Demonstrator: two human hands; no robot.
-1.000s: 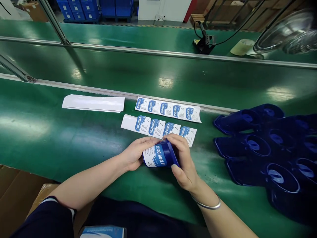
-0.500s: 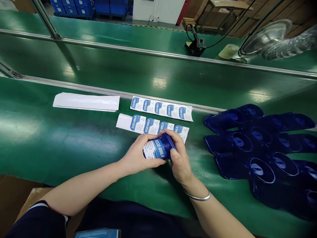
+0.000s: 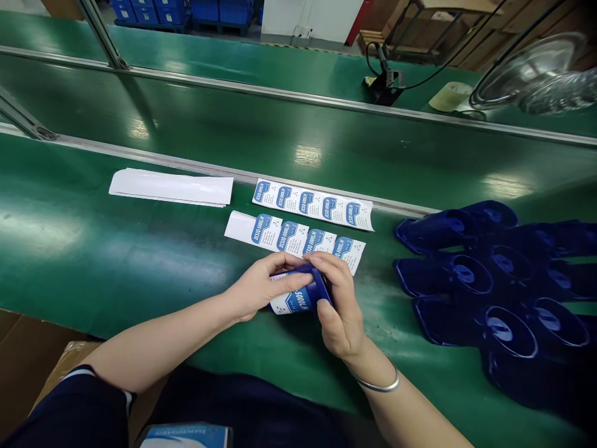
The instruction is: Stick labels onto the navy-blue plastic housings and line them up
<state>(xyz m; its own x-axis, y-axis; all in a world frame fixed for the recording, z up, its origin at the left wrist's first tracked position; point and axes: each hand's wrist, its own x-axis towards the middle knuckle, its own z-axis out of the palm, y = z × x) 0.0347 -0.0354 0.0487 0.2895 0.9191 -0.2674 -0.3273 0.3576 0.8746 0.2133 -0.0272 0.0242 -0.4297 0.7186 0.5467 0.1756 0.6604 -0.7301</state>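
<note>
Between my hands is a dark blue plastic housing [image 3: 318,287], a short round body with a flange at its right end. A blue and white label [image 3: 291,303] printed "5000L/H" wraps its side. My left hand [image 3: 261,286] is closed round the body, the thumb lying across the label. My right hand [image 3: 340,305] grips the flange, fingers over the top and thumb below. Just beyond the hands lies a label strip [image 3: 293,236], its left end bare backing and its right part partly hidden by my fingers. A second label strip [image 3: 312,205] lies behind it.
Several dark blue housings [image 3: 466,274] stand in rows on the right of the green bench [image 3: 177,267]. White backing strips [image 3: 172,186] are piled at the left. A metal rail [image 3: 196,163] runs behind them. Farther back are a black tool stand [image 3: 385,87] and a tape roll [image 3: 450,96].
The housing has been turned in my hands, so its label now faces lower. My left thumb has moved from beneath the label to across it. The whole view has shifted slightly.
</note>
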